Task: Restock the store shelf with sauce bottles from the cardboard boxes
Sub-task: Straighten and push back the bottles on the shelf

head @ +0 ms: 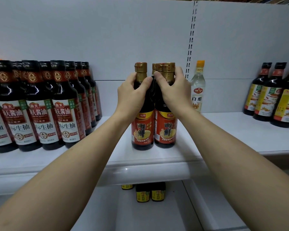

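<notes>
Two red-labelled sauce bottles stand upright, side by side, near the front edge of the shelf. The left hand grasps the neck of the left bottle, the right hand that of the right bottle (more gold caps show just behind). Soy bottles fill the shelf's left end; a vinegar bottle stands at the back edge, just right of the pair.

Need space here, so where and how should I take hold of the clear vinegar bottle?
Grip the vinegar bottle by its narrow neck, under the orange cap, from the front-right: it stands upright, the right hand crowds its left, bare shelf lies right.
</notes>
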Motion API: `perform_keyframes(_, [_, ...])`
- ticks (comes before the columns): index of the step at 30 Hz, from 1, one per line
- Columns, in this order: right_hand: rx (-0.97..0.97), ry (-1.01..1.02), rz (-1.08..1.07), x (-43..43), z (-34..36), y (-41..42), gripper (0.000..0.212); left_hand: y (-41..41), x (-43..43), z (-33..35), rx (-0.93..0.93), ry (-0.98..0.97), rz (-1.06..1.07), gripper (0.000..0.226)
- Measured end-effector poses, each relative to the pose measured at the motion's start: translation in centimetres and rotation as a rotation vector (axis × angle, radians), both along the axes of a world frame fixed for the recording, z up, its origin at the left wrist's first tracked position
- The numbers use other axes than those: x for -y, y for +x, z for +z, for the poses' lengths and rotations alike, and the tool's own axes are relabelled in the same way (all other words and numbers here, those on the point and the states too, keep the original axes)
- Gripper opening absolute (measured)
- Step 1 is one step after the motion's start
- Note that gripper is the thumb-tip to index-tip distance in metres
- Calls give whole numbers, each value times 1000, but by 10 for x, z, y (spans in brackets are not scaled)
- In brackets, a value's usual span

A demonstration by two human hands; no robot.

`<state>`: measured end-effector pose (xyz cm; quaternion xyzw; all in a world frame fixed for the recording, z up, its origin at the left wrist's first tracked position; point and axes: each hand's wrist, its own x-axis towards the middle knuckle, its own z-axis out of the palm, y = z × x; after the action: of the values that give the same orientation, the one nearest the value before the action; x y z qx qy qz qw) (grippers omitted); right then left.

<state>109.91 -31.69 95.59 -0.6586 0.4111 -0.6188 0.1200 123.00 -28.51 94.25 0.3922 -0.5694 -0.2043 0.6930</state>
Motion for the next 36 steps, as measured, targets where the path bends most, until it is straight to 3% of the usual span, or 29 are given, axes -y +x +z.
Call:
perform_keyframes(15, [-57, -14, -55, 9, -3, 3, 42, 0, 5, -2, 54, -31, 46, 16])
perform_keyframes(21, [-155, -7, -133, 7, -3, 4, 35, -2, 1, 0, 70, 15, 87, 17])
perform_keyframes(25, [-244, 71, -155, -4, 5, 1, 45, -6, -12, 8, 70, 79, 122, 21])
perform_keyframes(29, [-235, 146, -111, -12, 15, -13, 68, -9, -23, 19, 81, 118, 159, 41])
perform_keyframes(33, [-211, 94, -97, -22, 26, -30, 77, -8, -29, 29, 149, 149, 281, 85])
perform_keyframes(36, [-269, -8, -121, -32, 31, -30, 69, -5, -43, 28, 305, 115, 452, 75])
